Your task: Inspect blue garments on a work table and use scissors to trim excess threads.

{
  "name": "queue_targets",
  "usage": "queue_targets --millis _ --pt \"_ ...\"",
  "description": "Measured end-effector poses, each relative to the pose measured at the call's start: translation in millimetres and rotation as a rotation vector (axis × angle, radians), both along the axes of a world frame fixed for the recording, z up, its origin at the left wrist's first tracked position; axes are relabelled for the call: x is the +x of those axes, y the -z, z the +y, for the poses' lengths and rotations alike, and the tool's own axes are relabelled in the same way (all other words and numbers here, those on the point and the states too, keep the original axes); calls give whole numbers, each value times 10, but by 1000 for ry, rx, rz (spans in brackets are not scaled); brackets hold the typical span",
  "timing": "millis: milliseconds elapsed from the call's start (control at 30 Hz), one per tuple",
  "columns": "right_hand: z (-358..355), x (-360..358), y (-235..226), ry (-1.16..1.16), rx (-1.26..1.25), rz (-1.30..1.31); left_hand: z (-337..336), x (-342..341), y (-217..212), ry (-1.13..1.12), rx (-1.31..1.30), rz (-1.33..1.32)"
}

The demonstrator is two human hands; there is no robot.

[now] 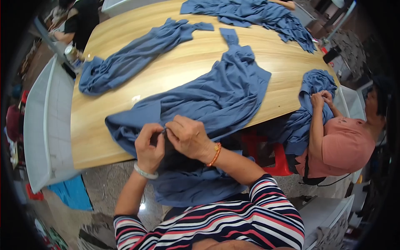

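Note:
A long blue garment (200, 98) lies rumpled across the near part of the table, with a narrow strap-like end pointing to the far side. Part of the blue cloth (196, 183) hangs over the near edge onto my lap. At that edge my left hand (150, 146) is closed in a pinch, a pale bangle on its wrist. Fingertip to fingertip with it, my right hand (189, 135) pinches too, wearing an orange beaded bracelet. Between them shows a small dark blue bit of the garment; its exact part is hidden by the fingers.
Another blue garment (133, 58) lies at the far left of the wooden table (93, 133), and more blue cloth (258, 18) at the far end. On the right a co-worker in pink (348, 146) handles blue cloth (316, 83). A white bin (48, 129) stands left; a red stool (279, 160) right.

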State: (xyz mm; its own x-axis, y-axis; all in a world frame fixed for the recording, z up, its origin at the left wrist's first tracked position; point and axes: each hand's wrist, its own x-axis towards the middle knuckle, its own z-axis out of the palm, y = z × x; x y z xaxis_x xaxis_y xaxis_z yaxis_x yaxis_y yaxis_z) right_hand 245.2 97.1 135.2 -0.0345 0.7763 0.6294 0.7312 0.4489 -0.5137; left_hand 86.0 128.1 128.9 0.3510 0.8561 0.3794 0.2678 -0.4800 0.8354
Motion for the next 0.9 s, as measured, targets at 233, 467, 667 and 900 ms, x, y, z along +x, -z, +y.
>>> queue_targets --millis 233,467,667,900 --pt "-72 334 -181 -251 -227 103 391 -247 -377 187 676 629" --pt "19 316 -196 -27 -308 124 553 -499 -106 216 -415 -53" --pt "149 -187 -147 -245 -418 345 472 -404 -206 207 -321 -31" --pt "246 -55 -138 -422 -673 729 454 -449 -319 182 -106 231"
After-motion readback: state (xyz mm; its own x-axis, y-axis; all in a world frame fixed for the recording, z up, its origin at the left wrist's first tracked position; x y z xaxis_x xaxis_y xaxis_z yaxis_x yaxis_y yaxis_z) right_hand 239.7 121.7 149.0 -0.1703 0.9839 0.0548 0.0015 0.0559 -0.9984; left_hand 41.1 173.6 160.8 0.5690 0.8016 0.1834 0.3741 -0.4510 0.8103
